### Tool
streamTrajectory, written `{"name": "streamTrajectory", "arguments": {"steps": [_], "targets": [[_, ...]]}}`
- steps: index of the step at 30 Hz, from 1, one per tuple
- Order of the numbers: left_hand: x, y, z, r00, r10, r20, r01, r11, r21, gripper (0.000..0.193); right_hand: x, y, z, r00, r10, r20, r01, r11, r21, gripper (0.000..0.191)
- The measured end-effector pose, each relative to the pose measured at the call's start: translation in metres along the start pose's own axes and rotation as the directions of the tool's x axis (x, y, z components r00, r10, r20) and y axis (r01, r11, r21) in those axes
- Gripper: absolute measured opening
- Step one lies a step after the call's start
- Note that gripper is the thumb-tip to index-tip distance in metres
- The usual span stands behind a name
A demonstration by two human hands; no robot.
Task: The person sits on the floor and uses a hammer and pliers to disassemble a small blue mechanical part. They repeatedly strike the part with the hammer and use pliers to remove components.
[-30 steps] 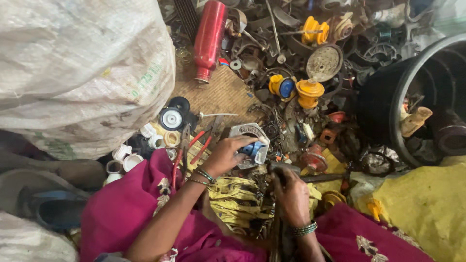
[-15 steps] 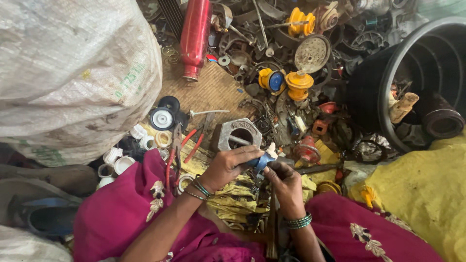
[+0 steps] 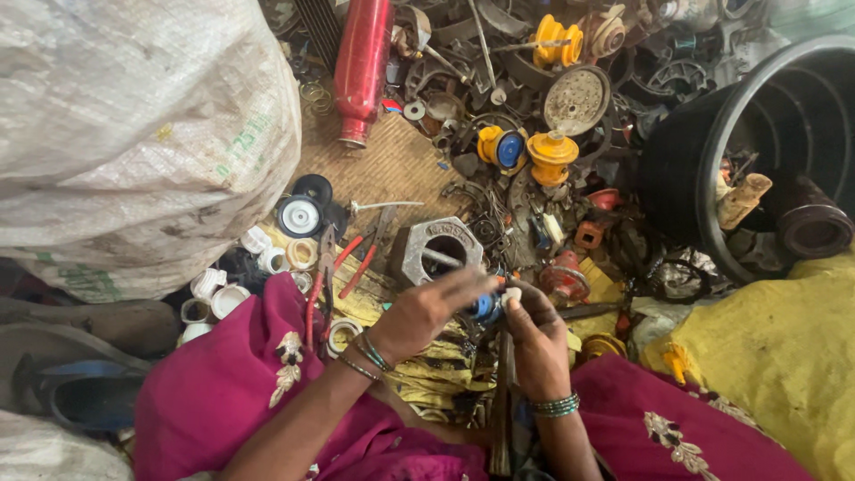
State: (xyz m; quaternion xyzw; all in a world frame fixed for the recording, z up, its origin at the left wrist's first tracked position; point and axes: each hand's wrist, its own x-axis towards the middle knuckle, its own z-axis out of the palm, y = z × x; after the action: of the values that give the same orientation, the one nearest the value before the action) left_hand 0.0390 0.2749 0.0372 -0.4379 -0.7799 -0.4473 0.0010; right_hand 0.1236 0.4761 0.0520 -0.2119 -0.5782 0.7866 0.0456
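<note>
Both hands (image 3: 427, 307) (image 3: 534, 330) meet on blue part (image 3: 484, 306).

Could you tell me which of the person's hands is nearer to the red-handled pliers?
Left. The left hand is just right of the red-handled pliers; the right hand lies farther right, beyond it.

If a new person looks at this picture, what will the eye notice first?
At bottom centre, the left hand and right hand meet on a small blue round part. Above them lies a tall red metal cylinder, with a big white woven sack at left and a black round tub at right.
</note>
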Motion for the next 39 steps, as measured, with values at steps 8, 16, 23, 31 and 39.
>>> {"name": "streamTrajectory", "arguments": {"steps": [8,16,23,31,39], "targets": [[0.001,0.008,0.007,0.963,-0.267,0.025,0.234,0.792,-0.564,0.075,-0.004,0.0,0.007,0.998,-0.056,0.024,0.047,0.962,0.27,0.029],[-0.003,0.01,0.018,0.939,-0.271,-0.21,0.123,0.838,-0.532,0.051,-0.006,-0.002,0.014,0.992,-0.126,-0.007,0.126,0.991,0.044,0.024],[-0.003,0.01,0.019,0.937,-0.223,-0.27,0.051,0.849,-0.525,0.049,-0.004,0.003,0.008,0.997,-0.08,-0.003,0.08,0.995,-0.066,0.018],[-0.008,0.007,0.038,0.923,-0.328,-0.201,0.162,0.805,-0.571,0.049,-0.008,0.003,0.008,0.992,-0.117,-0.044,0.111,0.988,-0.11,0.016],[-0.016,-0.012,0.049,0.855,-0.519,0.002,0.334,0.547,-0.768,0.055,-0.006,0.009,0.011,0.888,-0.426,0.172,0.459,0.793,-0.401,0.015]]}}
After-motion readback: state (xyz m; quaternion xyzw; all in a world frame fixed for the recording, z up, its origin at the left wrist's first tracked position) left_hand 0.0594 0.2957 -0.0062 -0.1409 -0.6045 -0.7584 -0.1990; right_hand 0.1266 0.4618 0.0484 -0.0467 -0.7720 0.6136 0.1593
